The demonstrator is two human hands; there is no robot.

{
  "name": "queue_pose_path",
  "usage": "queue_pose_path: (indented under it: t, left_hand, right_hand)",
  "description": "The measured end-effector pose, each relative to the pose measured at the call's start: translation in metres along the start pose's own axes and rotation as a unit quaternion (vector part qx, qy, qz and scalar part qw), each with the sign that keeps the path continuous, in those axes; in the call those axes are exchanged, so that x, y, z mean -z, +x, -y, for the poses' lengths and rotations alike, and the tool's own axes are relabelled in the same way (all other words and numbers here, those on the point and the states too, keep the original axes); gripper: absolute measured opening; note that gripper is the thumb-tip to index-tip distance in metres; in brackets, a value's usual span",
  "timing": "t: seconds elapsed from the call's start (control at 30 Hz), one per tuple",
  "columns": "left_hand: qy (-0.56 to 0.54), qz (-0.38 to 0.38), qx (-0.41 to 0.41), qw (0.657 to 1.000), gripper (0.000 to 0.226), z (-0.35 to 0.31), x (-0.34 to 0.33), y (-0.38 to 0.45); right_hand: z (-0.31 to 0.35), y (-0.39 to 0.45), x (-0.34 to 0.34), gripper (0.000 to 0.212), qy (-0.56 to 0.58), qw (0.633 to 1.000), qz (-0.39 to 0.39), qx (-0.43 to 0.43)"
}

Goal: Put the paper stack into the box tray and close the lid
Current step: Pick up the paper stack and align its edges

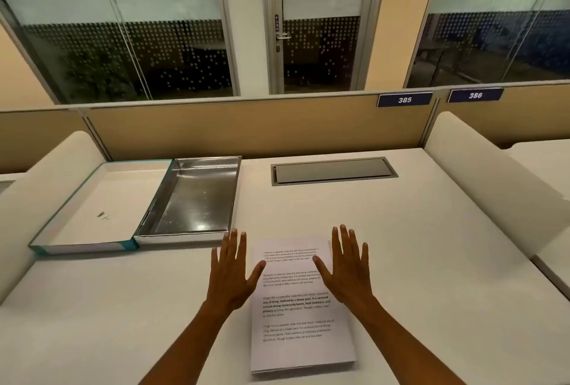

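Observation:
A white paper stack (296,316) with printed paragraphs lies flat on the desk in front of me. My left hand (232,270) hovers palm down over its left edge, fingers spread and holding nothing. On the other side, my right hand (347,264) is spread the same way over the right edge, empty too. Farther back on the left sits the box: a shiny metal tray (197,199) with bare inside, and to its left the lid (98,208), white inside with a teal rim, lying open flat on the desk.
A grey cable hatch (333,170) is set into the white desk (431,245) at the back. Padded white side panels (481,168) flank the desk, and a beige partition (246,125) closes off the rear. Glass walls and a door stand beyond.

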State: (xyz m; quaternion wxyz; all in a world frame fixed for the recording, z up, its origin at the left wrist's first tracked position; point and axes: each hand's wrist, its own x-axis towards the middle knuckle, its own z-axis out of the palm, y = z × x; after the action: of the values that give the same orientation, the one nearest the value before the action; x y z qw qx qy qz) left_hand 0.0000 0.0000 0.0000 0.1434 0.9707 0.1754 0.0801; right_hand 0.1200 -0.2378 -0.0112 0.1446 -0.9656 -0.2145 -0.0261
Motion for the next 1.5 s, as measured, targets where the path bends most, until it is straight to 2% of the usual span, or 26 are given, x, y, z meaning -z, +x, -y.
queue_pose_path:
  t: [0.23,0.4,0.67,0.97,1.23,1.37,1.5]
  left_hand:
    - [-0.012,0.051,0.066,0.996,0.114,-0.01,-0.021,-0.02]
    - [-0.011,0.092,0.104,0.99,0.088,-0.015,-0.038,-0.028]
    - [-0.046,0.119,0.141,0.982,0.084,-0.028,-0.053,-0.04]
    - [-0.149,0.09,0.214,0.961,0.078,-0.054,-0.051,-0.043]
    - [-0.276,0.058,0.303,0.91,0.079,-0.062,-0.04,-0.028]
    - [-0.331,0.05,0.362,0.87,0.078,-0.06,-0.035,-0.018]
    - [-0.377,0.058,0.418,0.825,0.072,-0.054,-0.028,-0.01]
  right_hand:
    - [-0.008,-0.025,-0.023,0.088,0.021,0.997,0.056,-0.04]
    - [-0.009,-0.034,-0.036,0.087,0.023,0.994,0.091,-0.054]
    - [-0.005,-0.044,-0.044,0.086,0.061,0.986,0.131,-0.081]
    - [0.01,-0.04,-0.041,0.079,0.095,0.983,0.114,-0.112]
    - [0.024,-0.02,-0.037,0.08,0.19,0.945,0.117,-0.238]
    - [0.022,-0.006,-0.034,0.072,0.215,0.928,0.113,-0.281]
    - [0.012,0.006,-0.023,0.063,0.273,0.888,0.112,-0.352]
